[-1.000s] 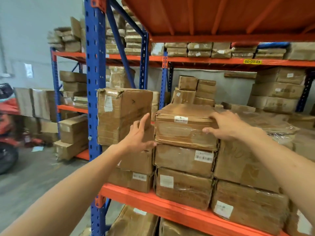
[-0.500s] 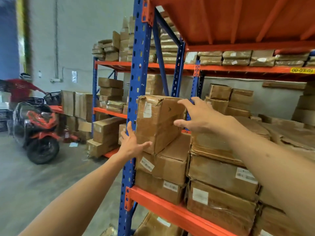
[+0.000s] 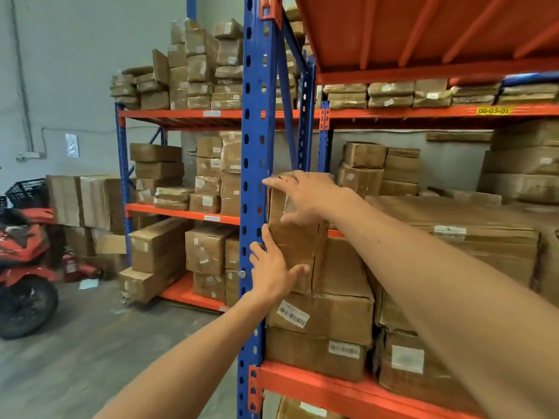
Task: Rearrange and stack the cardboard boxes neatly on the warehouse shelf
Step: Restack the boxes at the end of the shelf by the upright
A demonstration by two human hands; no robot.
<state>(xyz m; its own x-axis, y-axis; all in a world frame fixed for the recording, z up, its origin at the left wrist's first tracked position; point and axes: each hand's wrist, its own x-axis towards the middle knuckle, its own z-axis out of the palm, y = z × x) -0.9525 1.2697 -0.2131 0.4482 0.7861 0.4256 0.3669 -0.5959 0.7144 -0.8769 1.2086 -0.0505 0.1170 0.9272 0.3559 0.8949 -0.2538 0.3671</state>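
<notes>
A tall, worn cardboard box [image 3: 295,246] stands upright on a stack of taped boxes [image 3: 332,313] at the left end of the orange shelf [image 3: 332,385], right against the blue upright [image 3: 255,140]. My right hand [image 3: 305,198] lies over its top left corner, fingers spread and thumb down the front face. My left hand [image 3: 272,269] grips its lower left edge, fingers up the side and thumb on the front. To the right lies a wide stack of flat boxes [image 3: 453,234] with a white label.
A second blue and orange rack [image 3: 181,213], full of boxes, stands behind on the left. A red motorbike [image 3: 24,261] is parked on the grey floor at the far left, with a fire extinguisher [image 3: 70,264] beside it. An orange deck [image 3: 423,31] hangs overhead.
My right hand left the flat box on the right and came over onto the upright box's top. My left hand slid down to its lower left edge. The view swung left and closer.
</notes>
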